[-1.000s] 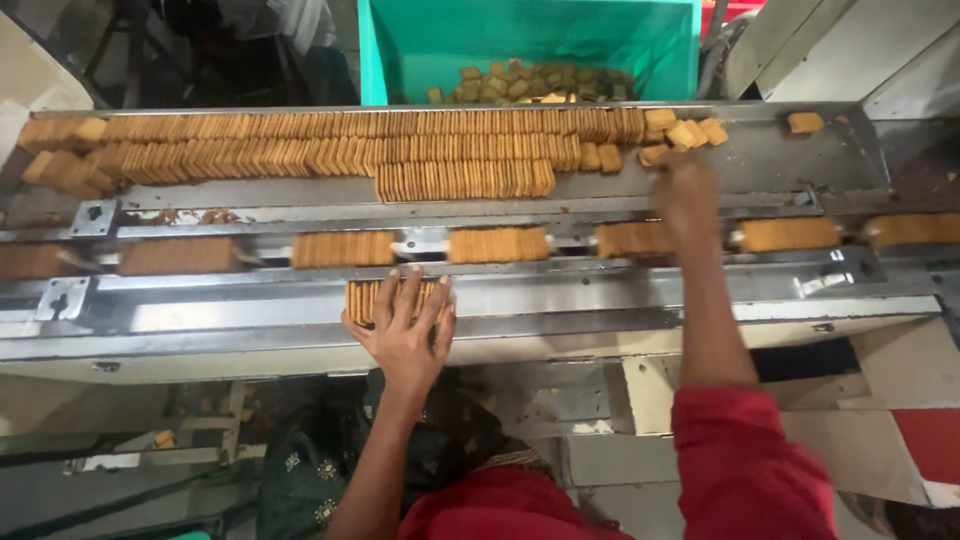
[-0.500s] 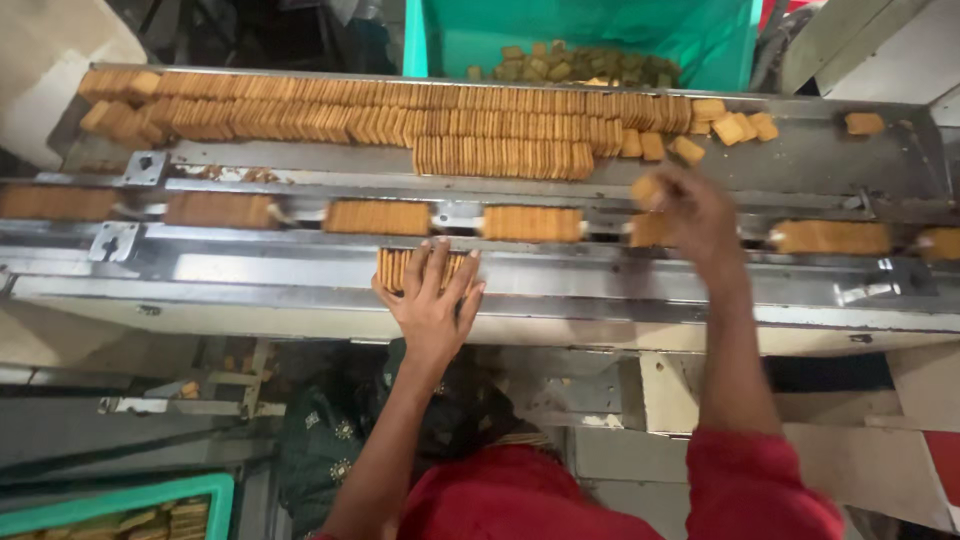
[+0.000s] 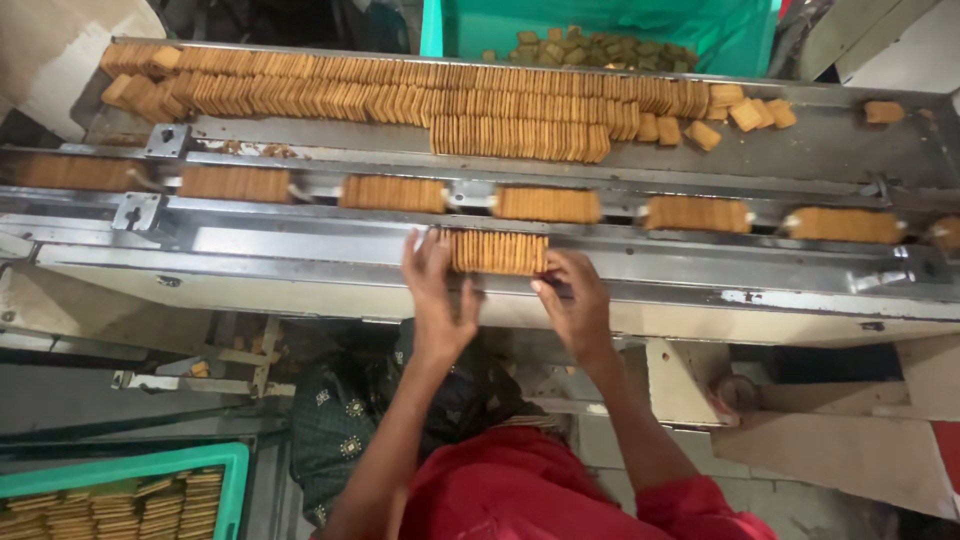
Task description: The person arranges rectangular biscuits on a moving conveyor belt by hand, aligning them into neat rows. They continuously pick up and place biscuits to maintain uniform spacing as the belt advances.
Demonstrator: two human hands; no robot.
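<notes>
Red short-sleeved top — bare forearms, dark patterned cloth over lap.

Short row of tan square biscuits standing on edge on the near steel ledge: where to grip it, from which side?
Grip the short row of tan square biscuits at its two end faces, pressing inward from left and right. The biscuits stand on edge, so only end pressure holds them together. The left hand and right hand already bracket the ends, coming from the near side of the steel ledge.
</notes>
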